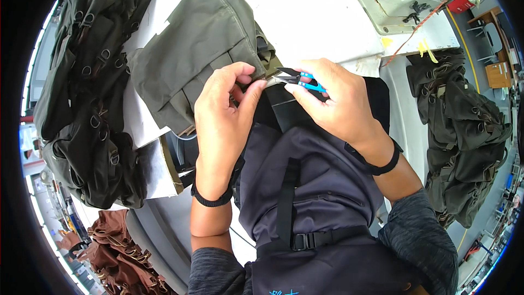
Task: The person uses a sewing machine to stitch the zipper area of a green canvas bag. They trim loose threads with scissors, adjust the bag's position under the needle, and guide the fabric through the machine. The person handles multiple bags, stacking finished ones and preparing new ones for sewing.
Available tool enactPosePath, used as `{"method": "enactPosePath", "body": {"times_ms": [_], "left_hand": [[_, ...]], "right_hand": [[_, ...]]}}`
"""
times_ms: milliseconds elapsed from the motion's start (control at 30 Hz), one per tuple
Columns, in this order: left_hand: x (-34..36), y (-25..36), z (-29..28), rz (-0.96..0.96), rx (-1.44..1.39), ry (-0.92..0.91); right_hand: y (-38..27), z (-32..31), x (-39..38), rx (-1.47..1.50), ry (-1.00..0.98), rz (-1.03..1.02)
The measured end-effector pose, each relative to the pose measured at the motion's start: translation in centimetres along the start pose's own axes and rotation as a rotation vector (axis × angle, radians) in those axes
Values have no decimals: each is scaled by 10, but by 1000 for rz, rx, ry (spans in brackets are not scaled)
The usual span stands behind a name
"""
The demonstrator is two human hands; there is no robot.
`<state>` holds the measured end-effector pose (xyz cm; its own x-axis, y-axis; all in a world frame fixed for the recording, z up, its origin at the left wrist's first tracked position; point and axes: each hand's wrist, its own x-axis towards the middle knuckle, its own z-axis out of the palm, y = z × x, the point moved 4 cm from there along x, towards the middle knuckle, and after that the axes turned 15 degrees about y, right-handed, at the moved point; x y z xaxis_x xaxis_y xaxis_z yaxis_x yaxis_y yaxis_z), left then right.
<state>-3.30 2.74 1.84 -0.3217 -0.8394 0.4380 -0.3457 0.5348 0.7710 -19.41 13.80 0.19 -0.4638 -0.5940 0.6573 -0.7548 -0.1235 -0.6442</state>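
Open room: a broad stretch of white tabletop (322, 24) shows beyond the hands, between the olive fabric piece (188, 49) and a cream machine body (376, 8) at upper right.
Near edge: the tabletop ends close to the wearer's black apron (322, 186), its straight lines bent by the lens.
Sides: a heap of dark green fabric goods (82, 93) crowds the left; a similar green stack (458, 114) hangs at the right; a reddish-brown pile (117, 251) sits at lower left.
Fabric piece: left of centre on the table, its near right corner at the hands; matte, creased cloth, with a rounded far end and stitched seams.
Left hand (224, 109): thumb tip touching that corner, index finger bent and apart from it; whether hidden fingers clamp the cloth, I cannot tell.
Right hand (338, 95): thumb and fingers closed around small thread snips (312, 86) with blue handles.
Blades: dark, slim, pointed, slightly parted, right beside the cloth corner.
Textures: metal D-rings dot the left heap; the apron is smooth, its strap fastened by a plastic buckle (304, 241).
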Motion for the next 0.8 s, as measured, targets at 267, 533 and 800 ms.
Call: {"method": "enactPosePath", "body": {"times_ms": [267,533,800], "left_hand": [[3,-2,1,41,28,-42],[5,9,2,116,48,-40],[5,6,3,136,72,-53]], "right_hand": [[-12,4,10,-51,4,-145],[-25,11,21,-169,-113,-220],[-24,14,18,-140,-74,-216]]}}
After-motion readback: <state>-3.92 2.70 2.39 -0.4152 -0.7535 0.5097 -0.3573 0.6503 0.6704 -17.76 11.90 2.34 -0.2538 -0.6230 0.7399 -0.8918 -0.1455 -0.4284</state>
